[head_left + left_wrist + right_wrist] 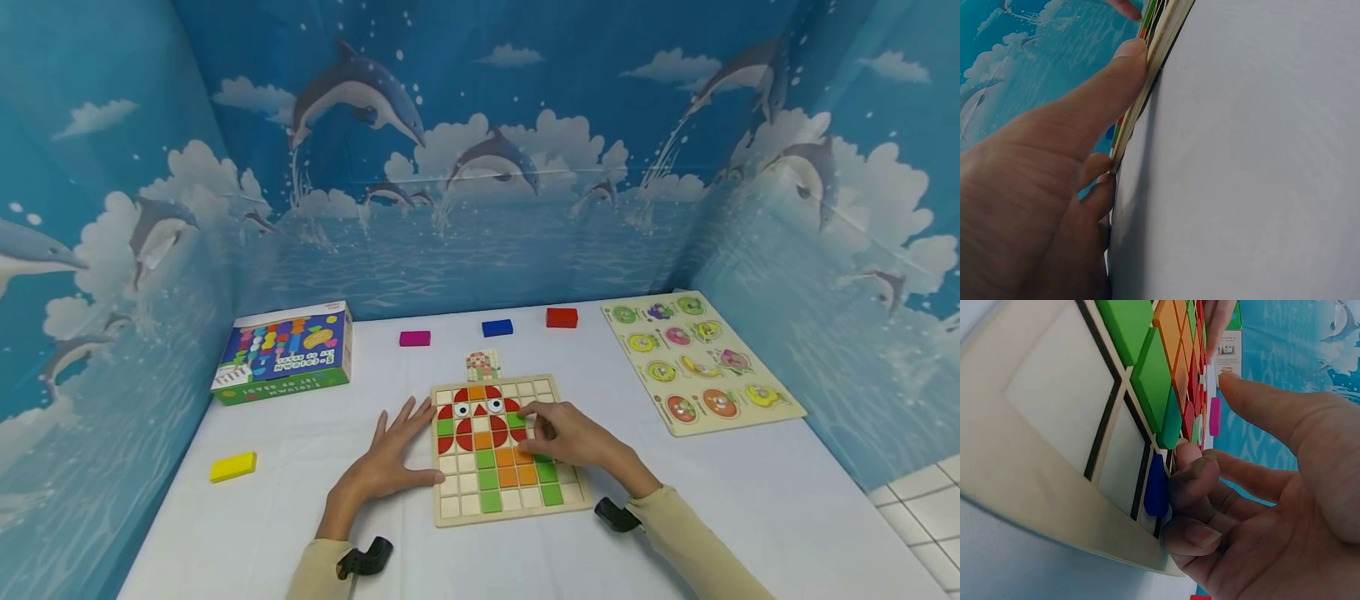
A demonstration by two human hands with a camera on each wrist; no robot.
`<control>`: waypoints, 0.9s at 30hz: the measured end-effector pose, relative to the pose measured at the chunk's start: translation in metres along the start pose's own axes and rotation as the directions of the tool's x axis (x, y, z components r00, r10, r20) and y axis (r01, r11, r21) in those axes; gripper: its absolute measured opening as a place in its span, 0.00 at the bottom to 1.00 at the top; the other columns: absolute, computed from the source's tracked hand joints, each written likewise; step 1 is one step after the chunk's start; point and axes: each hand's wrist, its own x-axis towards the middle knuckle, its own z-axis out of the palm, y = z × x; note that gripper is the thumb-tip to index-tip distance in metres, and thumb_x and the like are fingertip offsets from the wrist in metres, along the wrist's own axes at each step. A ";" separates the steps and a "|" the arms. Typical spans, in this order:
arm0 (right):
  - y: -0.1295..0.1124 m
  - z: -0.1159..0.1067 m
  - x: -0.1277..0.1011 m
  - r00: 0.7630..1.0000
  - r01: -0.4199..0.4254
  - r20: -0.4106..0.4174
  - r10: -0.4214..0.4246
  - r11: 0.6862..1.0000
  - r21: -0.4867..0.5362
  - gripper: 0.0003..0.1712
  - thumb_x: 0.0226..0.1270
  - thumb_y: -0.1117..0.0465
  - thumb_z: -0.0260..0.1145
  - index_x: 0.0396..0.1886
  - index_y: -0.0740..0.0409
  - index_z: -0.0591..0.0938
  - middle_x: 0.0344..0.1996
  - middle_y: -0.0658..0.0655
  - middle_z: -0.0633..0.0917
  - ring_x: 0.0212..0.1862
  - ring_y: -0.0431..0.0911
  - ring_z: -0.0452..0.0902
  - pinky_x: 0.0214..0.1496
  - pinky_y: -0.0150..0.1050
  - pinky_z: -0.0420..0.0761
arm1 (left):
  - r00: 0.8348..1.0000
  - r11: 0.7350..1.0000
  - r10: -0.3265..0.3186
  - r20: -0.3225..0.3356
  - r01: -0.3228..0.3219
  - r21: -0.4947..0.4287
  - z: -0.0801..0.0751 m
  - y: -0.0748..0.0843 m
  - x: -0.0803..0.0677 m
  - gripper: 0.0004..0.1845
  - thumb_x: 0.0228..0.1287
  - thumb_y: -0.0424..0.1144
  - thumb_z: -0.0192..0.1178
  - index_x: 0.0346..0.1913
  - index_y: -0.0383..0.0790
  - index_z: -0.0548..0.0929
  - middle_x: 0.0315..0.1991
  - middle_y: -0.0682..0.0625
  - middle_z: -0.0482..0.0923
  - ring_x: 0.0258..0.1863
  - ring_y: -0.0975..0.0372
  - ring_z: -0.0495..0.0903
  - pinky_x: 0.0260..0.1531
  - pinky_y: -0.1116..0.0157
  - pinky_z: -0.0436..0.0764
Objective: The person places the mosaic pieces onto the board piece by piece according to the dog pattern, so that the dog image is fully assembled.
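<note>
Where dolphin-and-cloud backdrop panels (480,167) wall it in, a white counter (300,450) carries a wooden mosaic board (498,450) near centre; left hand (393,462) lies flat, fingers (1116,75) straight against its left edge; right hand (573,442) rests on the tiles, fingers (1194,472) curled at one; far left, a box (285,350) bears upside-down lettering too small to read.

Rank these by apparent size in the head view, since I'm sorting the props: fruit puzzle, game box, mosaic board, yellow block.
1. Fruit puzzle and mosaic board: they look about alike; the board lies nearer the camera, so unranked.
2. Game box.
3. Yellow block, plainly the smallest.
</note>
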 end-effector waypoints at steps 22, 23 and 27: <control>-0.002 0.000 0.003 0.999 -0.039 0.008 0.039 0.999 -0.008 0.30 0.75 0.56 0.75 0.68 0.68 0.80 0.27 0.48 0.78 0.29 0.39 0.73 0.30 0.29 0.71 | 1.000 1.000 0.001 0.006 -0.001 0.004 -0.001 0.000 0.000 0.61 0.56 0.57 0.82 0.88 0.52 0.57 0.89 0.57 0.46 0.89 0.54 0.34 0.84 0.43 0.24; -0.002 0.000 0.003 0.999 -0.044 0.010 0.044 0.999 -0.011 0.30 0.74 0.56 0.75 0.68 0.68 0.80 0.27 0.48 0.78 0.29 0.39 0.73 0.30 0.29 0.71 | 1.000 1.000 0.002 0.006 -0.002 0.004 -0.002 0.001 0.000 0.61 0.56 0.57 0.82 0.88 0.52 0.57 0.89 0.57 0.47 0.89 0.53 0.34 0.84 0.43 0.24; -0.002 -0.001 0.003 0.999 -0.051 0.011 0.051 0.999 -0.010 0.30 0.74 0.56 0.75 0.67 0.68 0.80 0.27 0.48 0.78 0.29 0.40 0.73 0.29 0.29 0.71 | 1.000 1.000 0.005 0.005 -0.005 0.004 -0.002 0.000 0.000 0.61 0.57 0.57 0.82 0.88 0.52 0.57 0.89 0.57 0.47 0.89 0.53 0.34 0.84 0.43 0.24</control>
